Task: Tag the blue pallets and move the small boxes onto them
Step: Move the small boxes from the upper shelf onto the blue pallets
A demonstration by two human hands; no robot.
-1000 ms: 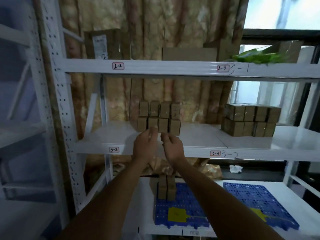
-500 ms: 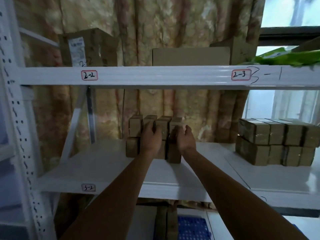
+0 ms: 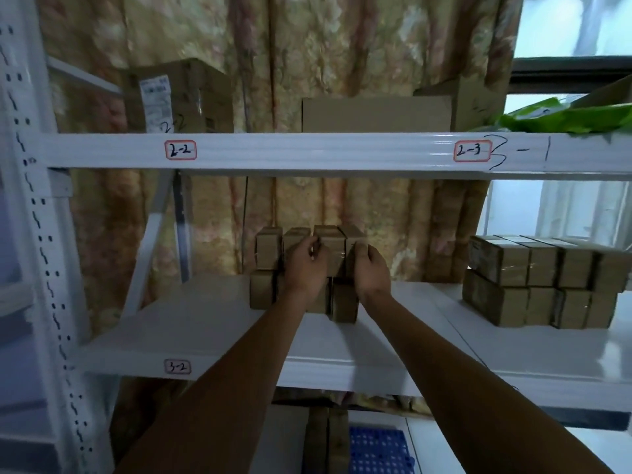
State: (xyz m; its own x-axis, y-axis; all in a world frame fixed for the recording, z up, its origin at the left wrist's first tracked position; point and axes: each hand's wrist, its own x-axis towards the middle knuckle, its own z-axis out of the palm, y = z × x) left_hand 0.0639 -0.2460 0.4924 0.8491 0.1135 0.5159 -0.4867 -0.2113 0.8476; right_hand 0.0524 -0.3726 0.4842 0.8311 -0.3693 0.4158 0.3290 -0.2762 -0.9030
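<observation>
A two-layer stack of small brown boxes (image 3: 268,249) stands on the white middle shelf (image 3: 191,323) marked 3-2. My left hand (image 3: 304,265) grips a box in the top row, fingers curled over its upper edge. My right hand (image 3: 371,270) grips the rightmost top box the same way. Part of a blue pallet (image 3: 376,449) shows on the shelf below, at the bottom of the view, with two stacked small boxes (image 3: 326,439) standing on its left side.
A second stack of small boxes (image 3: 543,282) sits on the same shelf to the right. The upper shelf beam (image 3: 307,150), marked 2-2 and 2-3, carries larger cartons (image 3: 374,114) and a green bag (image 3: 561,118). A white perforated upright (image 3: 37,234) stands at left.
Both hands rose from the front of the lower boxes to the top row and curled over two boxes there. The view moved closer and up, hiding most of the blue pallets.
</observation>
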